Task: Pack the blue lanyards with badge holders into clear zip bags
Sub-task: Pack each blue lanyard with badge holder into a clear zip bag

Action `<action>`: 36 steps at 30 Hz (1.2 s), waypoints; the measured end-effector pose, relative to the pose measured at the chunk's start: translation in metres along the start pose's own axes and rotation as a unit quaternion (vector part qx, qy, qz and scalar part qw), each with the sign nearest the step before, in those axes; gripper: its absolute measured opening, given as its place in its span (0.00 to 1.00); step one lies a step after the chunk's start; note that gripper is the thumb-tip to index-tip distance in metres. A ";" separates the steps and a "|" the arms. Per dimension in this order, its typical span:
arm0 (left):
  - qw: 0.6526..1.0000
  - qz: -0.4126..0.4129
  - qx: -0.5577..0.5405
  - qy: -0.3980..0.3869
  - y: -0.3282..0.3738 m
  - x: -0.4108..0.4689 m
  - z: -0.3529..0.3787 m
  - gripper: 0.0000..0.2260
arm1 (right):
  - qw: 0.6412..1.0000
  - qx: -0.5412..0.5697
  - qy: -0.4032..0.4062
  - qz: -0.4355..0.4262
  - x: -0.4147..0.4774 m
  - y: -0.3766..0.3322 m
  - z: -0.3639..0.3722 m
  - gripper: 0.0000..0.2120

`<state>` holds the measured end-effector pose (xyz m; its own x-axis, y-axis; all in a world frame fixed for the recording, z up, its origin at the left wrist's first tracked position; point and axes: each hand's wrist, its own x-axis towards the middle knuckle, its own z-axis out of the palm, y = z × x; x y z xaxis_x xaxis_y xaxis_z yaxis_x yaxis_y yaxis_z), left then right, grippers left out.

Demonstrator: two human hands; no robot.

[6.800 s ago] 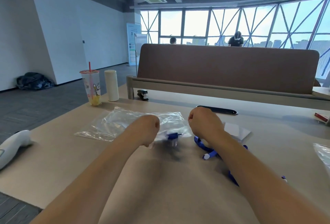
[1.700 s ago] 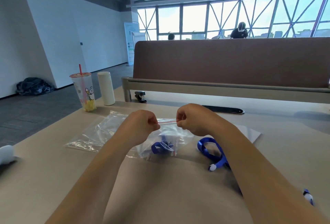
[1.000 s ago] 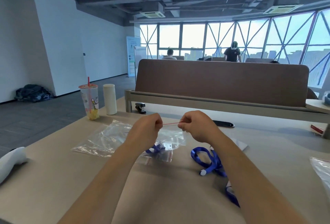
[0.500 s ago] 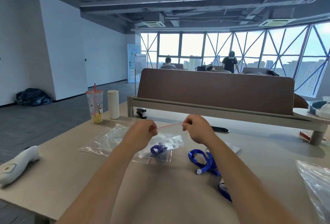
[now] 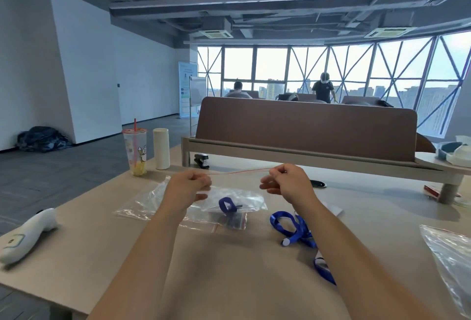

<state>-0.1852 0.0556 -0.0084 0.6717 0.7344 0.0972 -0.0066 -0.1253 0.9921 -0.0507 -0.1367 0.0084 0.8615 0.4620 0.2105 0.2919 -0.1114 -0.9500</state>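
Note:
A clear zip bag [image 5: 244,198] hangs above the table with a coiled blue lanyard [image 5: 226,205] inside it. My left hand [image 5: 187,185] pinches the left end of its red zip strip and my right hand [image 5: 288,182] pinches the right end, so the strip runs taut between them. A second blue lanyard [image 5: 293,229] lies loose on the table under my right forearm. Flat clear bags [image 5: 142,205] lie on the table behind my left hand.
At the table's left edge lies a white handheld device [image 5: 24,234]. A drink cup with a red straw [image 5: 135,151], a white bottle [image 5: 161,151] and a black stapler [image 5: 201,160] stand at the back. Another clear bag [image 5: 448,248] lies far right. A brown divider [image 5: 305,128] bounds the table.
My hands have drawn further apart along the red zip strip, the right hand sliding right. The bag with the lanyard has been lifted off the table. The camera has tilted up.

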 end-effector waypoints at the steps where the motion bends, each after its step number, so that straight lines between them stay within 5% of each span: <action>1: 0.999 -0.013 -0.041 -0.002 -0.001 0.000 0.001 0.03 | 1.000 0.010 0.006 -0.001 0.000 0.001 0.001 0.07; 13: 0.972 -0.017 -0.232 -0.018 -0.010 0.008 -0.001 0.07 | 0.997 0.072 0.036 0.003 0.010 0.012 0.000 0.08; 26: 0.974 0.110 -0.198 0.003 0.097 0.043 0.034 0.03 | 0.979 0.099 0.124 -0.125 0.061 -0.069 -0.037 0.05; 36: 0.969 0.166 -0.181 -0.031 0.142 0.003 0.076 0.03 | 0.967 0.077 0.190 -0.151 0.014 -0.103 -0.104 0.04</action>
<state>-0.1278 -0.0102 0.1265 0.6315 0.6506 0.4218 -0.4822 -0.0964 0.8707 -0.0256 -0.2109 0.1331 0.8451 0.0931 0.5264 0.5148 0.1236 -0.8484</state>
